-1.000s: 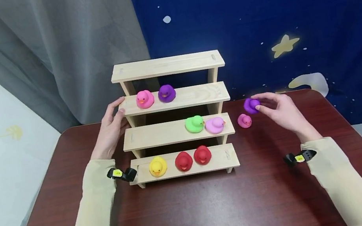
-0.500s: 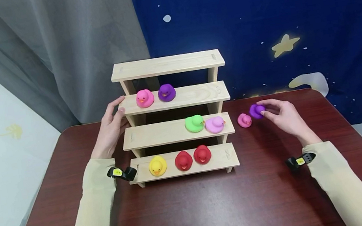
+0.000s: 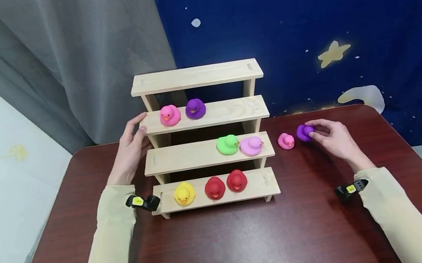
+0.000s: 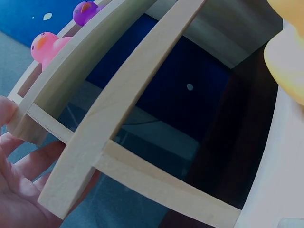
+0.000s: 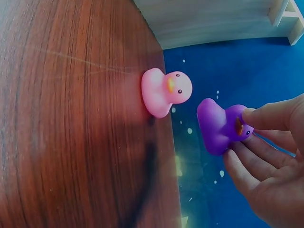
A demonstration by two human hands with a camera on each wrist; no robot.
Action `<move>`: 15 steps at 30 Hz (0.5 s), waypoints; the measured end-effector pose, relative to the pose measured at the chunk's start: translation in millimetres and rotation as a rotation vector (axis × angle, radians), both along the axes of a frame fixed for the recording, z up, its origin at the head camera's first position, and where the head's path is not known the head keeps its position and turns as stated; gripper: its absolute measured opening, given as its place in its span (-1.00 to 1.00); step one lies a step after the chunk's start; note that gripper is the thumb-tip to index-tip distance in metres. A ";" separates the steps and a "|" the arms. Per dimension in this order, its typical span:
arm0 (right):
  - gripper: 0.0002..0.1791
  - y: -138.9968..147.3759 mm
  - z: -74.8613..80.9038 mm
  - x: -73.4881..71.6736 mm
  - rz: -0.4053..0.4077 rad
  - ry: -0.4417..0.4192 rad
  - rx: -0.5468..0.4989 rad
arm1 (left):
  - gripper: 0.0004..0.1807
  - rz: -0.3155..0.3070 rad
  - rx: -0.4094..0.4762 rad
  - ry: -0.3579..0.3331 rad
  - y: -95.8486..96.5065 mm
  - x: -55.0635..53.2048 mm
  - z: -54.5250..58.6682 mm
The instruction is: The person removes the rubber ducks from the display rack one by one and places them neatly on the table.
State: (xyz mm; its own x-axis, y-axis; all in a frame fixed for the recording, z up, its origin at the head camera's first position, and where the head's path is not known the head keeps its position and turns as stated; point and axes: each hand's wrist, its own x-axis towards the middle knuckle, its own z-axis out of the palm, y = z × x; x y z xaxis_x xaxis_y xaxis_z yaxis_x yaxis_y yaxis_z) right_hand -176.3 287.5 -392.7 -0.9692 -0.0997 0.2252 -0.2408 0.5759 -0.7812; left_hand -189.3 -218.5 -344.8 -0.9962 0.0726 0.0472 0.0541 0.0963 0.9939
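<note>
Head view: the right hand (image 3: 336, 141) pinches a purple duck (image 3: 303, 133) between thumb and fingers, near a pink duck (image 3: 286, 141) on the table (image 3: 230, 249); the left hand (image 3: 128, 150) grips the 4-tier wooden stand (image 3: 195, 76) by its left end.

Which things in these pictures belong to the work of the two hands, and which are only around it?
Part of the work, I judge:
purple duck, pinched by the right hand
wooden stand, held at one end by the left hand
pink duck on the table
seven ducks on the stand

Only around it:
grey curtain
blue star-patterned cloth
</note>
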 end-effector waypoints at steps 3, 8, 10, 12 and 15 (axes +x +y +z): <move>-0.67 1.9 -2.8 -0.4 -0.009 -0.010 -0.002 | -0.52 -0.003 -0.001 -0.001 -0.1 0.4 -0.2; -0.66 3.5 -7.3 -2.0 -0.017 -0.029 -0.011 | -0.51 -0.003 0.003 0.000 0.0 -0.3 0.4; -0.66 3.9 -10.2 -3.0 -0.023 -0.035 -0.007 | -0.51 -0.006 0.000 -0.002 0.4 -0.4 0.8; -0.66 4.3 -14.0 -4.3 -0.030 -0.042 0.000 | -0.50 -0.007 -0.001 -0.004 0.8 0.0 0.9; -0.67 4.7 -20.1 -6.2 -0.041 -0.043 0.009 | -0.49 -0.015 -0.001 0.001 1.5 1.0 1.1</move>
